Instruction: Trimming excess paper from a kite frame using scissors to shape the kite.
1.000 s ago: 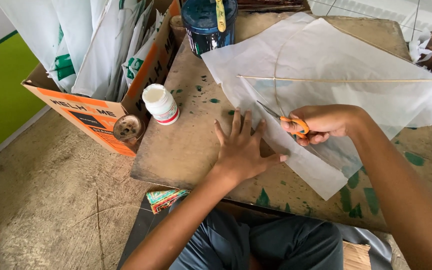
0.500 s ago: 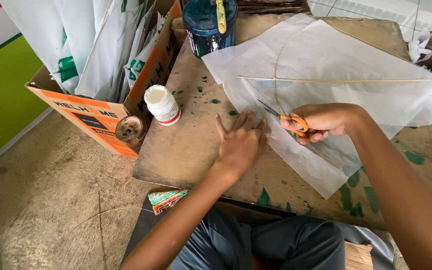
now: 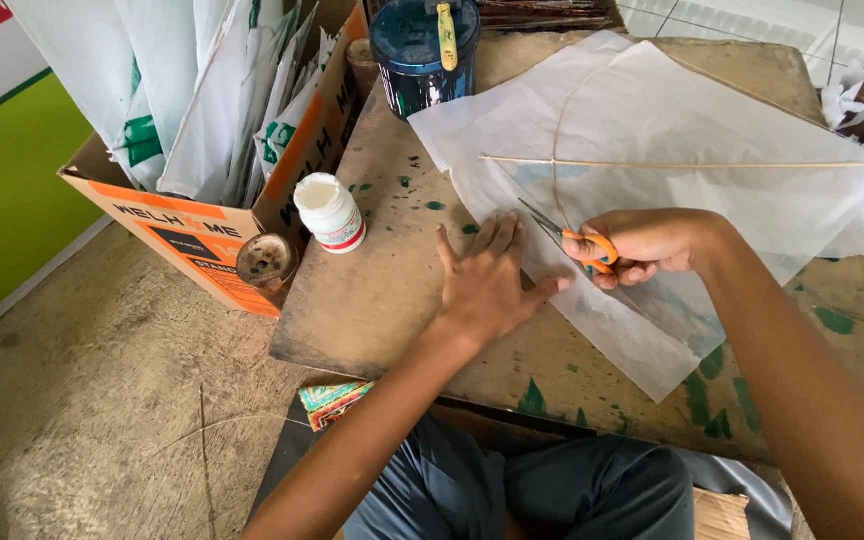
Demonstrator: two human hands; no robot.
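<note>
Translucent white paper (image 3: 652, 130), left hand (image 3: 487, 285) flat on it, right hand (image 3: 647, 243) gripping orange-handled scissors (image 3: 577, 235).

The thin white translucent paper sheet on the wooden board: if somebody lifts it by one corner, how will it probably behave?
The thin white translucent paper sheet is probably floppy and very light: the board shows through it. It likely tears easily, so the left hand presses it flat beside the orange-handled scissors in the right hand. The thin wooden stick lying across it may stiffen that line a little.
</note>
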